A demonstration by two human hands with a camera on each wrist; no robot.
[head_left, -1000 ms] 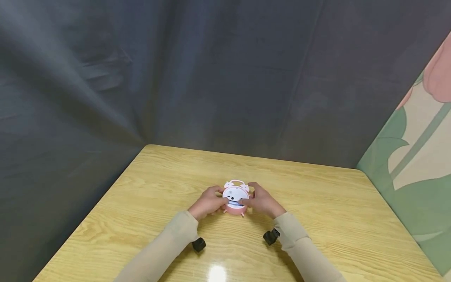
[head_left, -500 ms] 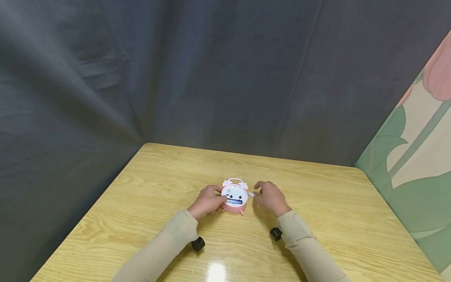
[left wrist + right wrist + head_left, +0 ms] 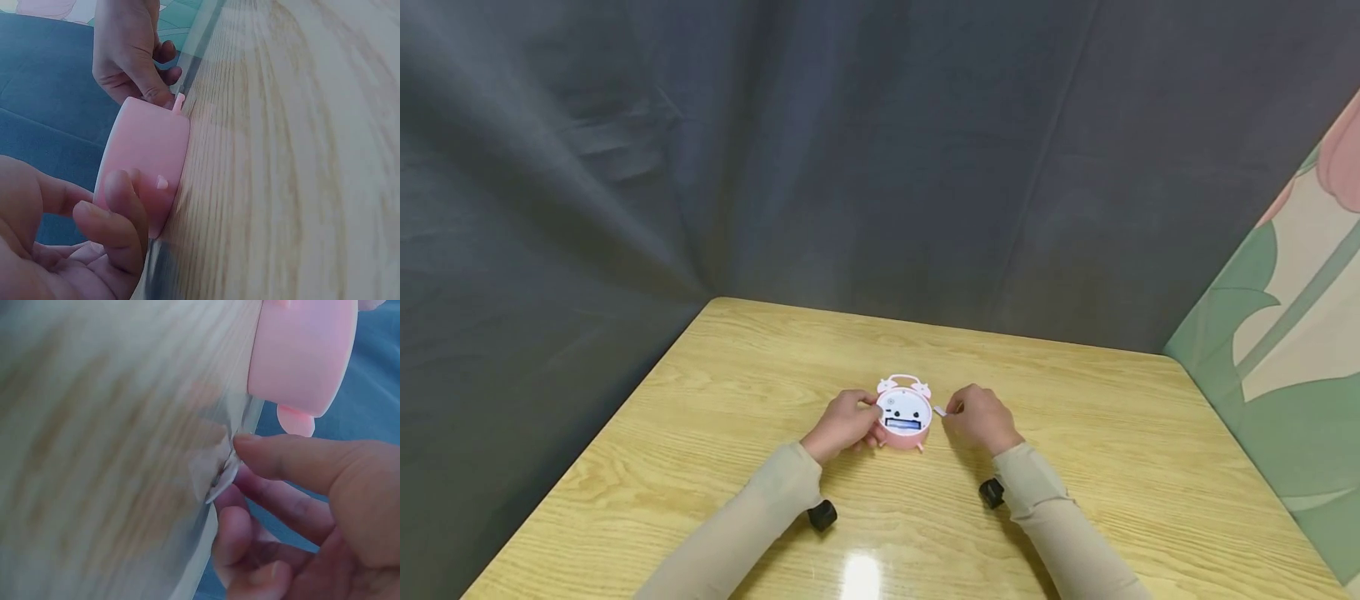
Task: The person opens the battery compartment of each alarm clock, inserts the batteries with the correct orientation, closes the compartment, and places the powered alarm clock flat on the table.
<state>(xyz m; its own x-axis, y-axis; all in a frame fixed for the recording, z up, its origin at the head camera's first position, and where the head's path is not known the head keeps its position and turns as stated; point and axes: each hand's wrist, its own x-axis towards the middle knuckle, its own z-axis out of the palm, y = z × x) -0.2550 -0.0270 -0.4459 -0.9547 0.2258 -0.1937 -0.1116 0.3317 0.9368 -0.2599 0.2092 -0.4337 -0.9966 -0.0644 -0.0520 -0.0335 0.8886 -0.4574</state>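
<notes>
A pink alarm clock (image 3: 916,402) with two bells and a handle lies flat on the table, its white back facing up. A blue battery (image 3: 902,425) sits in the uncovered slot of that back. My left hand (image 3: 842,423) holds the clock at its left edge, and in the left wrist view its fingers curl by the pink side wall (image 3: 144,144). To the right of the clock, my right hand (image 3: 985,419) pinches a small white battery cover (image 3: 939,411) between thumb and fingers. In the right wrist view the cover (image 3: 223,482) is tilted close to the tabletop.
The wood-grain table (image 3: 760,350) stretches out around both hands. Dark curtains (image 3: 880,167) rise behind it and on the left. A flower-patterned panel (image 3: 1277,375) stands along the right edge.
My right hand has drawn away from the clock to the right with the white cover, leaving the battery slot exposed. My left hand has stayed at the clock's left edge.
</notes>
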